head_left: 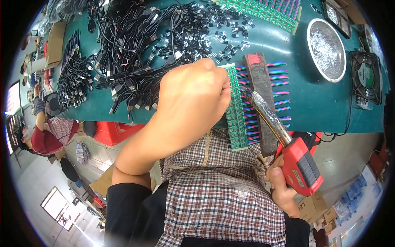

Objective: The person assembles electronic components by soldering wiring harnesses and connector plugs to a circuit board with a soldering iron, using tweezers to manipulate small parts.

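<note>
Green bench (321,103); left hand (193,99) apparently pinching circuit strip (236,119); right hand (282,185) grip closed on red soldering gun (302,162).

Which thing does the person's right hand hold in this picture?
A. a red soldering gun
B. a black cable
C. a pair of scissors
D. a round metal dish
A: the right hand grips the handle of the red soldering gun, whose foil-wrapped barrel points toward the strip of green circuit boards; the round metal dish lies apart on the green table, untouched.
</note>
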